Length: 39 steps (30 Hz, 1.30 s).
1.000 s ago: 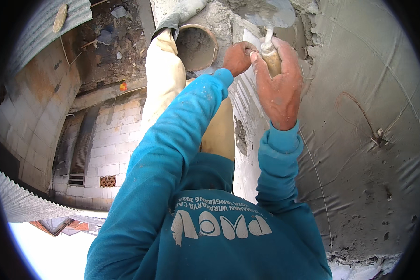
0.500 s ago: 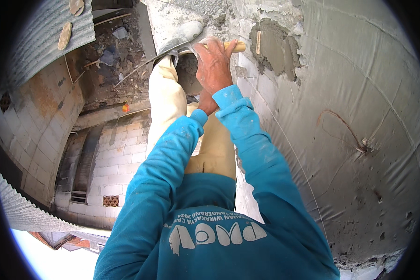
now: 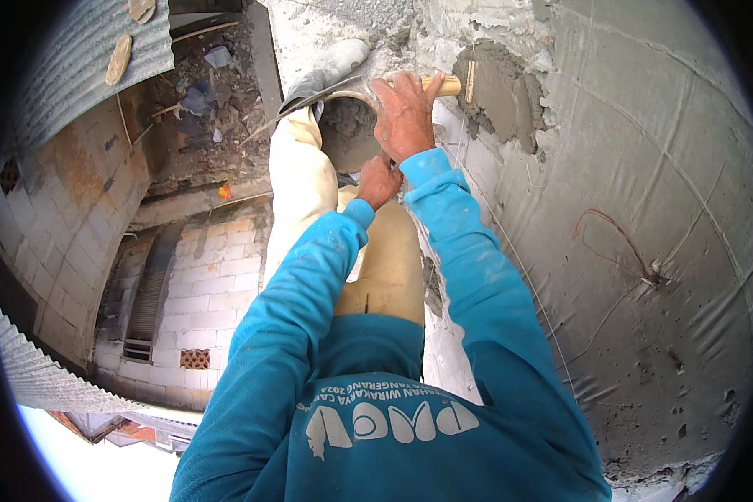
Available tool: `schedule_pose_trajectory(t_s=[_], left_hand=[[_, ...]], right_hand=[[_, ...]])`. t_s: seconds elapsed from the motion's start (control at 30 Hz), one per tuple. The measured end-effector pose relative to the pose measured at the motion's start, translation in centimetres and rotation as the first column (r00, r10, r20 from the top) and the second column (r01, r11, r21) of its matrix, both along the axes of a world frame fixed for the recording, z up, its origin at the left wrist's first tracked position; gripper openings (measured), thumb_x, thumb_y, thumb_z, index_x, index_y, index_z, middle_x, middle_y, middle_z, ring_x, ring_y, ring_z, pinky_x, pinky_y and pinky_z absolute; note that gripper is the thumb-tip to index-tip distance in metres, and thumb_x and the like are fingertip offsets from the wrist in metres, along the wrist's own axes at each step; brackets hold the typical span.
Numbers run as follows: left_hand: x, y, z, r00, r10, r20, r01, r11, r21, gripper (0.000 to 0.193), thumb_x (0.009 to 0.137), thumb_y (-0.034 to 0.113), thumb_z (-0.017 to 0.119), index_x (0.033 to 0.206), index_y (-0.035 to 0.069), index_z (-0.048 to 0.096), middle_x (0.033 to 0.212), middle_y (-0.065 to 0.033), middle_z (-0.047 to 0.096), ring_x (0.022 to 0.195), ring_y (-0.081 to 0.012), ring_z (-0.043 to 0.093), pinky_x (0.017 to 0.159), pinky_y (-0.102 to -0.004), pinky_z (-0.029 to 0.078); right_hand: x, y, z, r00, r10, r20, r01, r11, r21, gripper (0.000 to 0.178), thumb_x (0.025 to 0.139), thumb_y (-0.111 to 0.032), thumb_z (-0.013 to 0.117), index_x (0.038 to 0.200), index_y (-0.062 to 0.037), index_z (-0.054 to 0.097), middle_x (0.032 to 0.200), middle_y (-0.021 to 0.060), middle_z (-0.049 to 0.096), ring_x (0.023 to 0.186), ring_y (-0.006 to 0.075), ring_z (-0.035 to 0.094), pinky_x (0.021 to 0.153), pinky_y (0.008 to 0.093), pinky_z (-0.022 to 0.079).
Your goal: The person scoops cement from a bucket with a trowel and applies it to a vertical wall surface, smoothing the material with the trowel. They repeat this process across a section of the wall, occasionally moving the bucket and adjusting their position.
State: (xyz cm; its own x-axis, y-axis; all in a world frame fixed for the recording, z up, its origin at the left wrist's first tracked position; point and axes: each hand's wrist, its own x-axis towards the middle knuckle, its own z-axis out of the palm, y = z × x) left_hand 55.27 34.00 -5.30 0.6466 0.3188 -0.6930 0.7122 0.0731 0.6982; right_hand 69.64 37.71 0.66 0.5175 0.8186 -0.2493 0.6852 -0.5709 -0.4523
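My right hand (image 3: pixel 404 115) is closed round the wooden handle (image 3: pixel 442 86) of what looks like a trowel. Its thin blade (image 3: pixel 309 99) shows nearly edge-on, slanting down to the left over my boot and leg. Between my legs is a round bucket (image 3: pixel 351 94), its pale rim curving around wet grey mortar (image 3: pixel 347 138). My left hand (image 3: pixel 378 181) is closed at the bucket's near right edge, just below my right wrist; what its fingers grip is partly hidden.
To the right rises a grey plastered wall (image 3: pixel 644 159) with a rough wet mortar patch (image 3: pixel 502 96), a small wooden strip (image 3: pixel 470 81), a taut string and a protruding wire (image 3: pixel 615 230). My boot (image 3: pixel 339 60) stands on rubble-strewn ground. Corrugated roofing (image 3: pixel 84 84) and a block wall (image 3: pixel 217 293) lie left.
My right hand has shifted to the right with the trowel, away from the bucket. My left hand, mostly covered before, now shows below it, and more of the mortar is visible.
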Motion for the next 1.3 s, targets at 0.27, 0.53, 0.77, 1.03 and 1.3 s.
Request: schedule_pose_trajectory(t_s=[0.27,0.53,0.77,1.03,1.3], left_hand=[[-0.3,-1.0,-0.9,0.997,0.048,-0.059,-0.052,0.997,-0.064,0.030,0.086,0.024,0.060,0.097,-0.003,0.065,0.095,-0.0286,0.066,0.092,-0.0462,0.062,0.081,-0.0516,0.048],[-0.3,-1.7,-1.1,0.998,0.054,-0.043,-0.059,0.993,-0.107,0.031,0.085,0.026,0.060,0.097,-0.001,0.066,0.099,-0.0281,0.066,0.094,-0.0458,0.062,0.082,-0.0513,0.048],[0.1,-1.3,-0.1,0.989,0.083,0.126,-0.086,0.996,0.018,0.030,0.084,0.025,0.059,0.100,-0.001,0.067,0.097,-0.0284,0.066,0.093,-0.0465,0.062,0.082,-0.0517,0.049],[0.1,-1.4,-0.9,0.998,0.005,-0.056,-0.005,1.000,-0.017,0.030,0.084,0.022,0.057,0.103,0.001,0.066,0.097,-0.0287,0.066,0.093,-0.0469,0.062,0.082,-0.0523,0.048],[-0.3,-1.5,-0.7,0.992,0.026,0.124,-0.018,0.998,-0.067,0.031,0.087,0.027,0.055,0.106,0.003,0.065,0.101,-0.0272,0.066,0.096,-0.0454,0.061,0.082,-0.0509,0.048]], right_hand=[[0.2,0.0,0.4,0.998,0.030,0.052,-0.027,0.999,-0.044,0.037,0.072,0.001,0.061,0.107,-0.0116,0.064,0.099,0.0106,0.053,0.108,0.0329,0.050,0.108,0.0728,0.010],[0.3,-0.4,0.4,0.996,0.053,0.068,-0.050,0.998,-0.043,0.027,0.070,0.001,0.064,0.094,-0.0134,0.064,0.094,0.0081,0.051,0.106,0.0299,0.052,0.109,0.0735,0.009],[-0.8,-0.4,0.4,0.993,0.110,0.047,-0.110,0.994,0.002,0.033,0.069,0.000,0.068,0.098,-0.0143,0.066,0.095,0.0078,0.052,0.106,0.0289,0.052,0.110,0.0728,0.009],[0.0,-1.3,0.3,0.992,0.115,0.059,-0.106,0.983,-0.148,0.037,0.069,-0.001,0.068,0.102,-0.0164,0.067,0.100,0.0070,0.055,0.110,0.0283,0.051,0.111,0.0726,0.008],[-0.5,-0.5,0.3,0.989,0.128,0.080,-0.122,0.989,-0.079,0.039,0.068,-0.003,0.070,0.104,-0.0167,0.068,0.101,0.0071,0.055,0.110,0.0281,0.051,0.110,0.0731,0.008]])
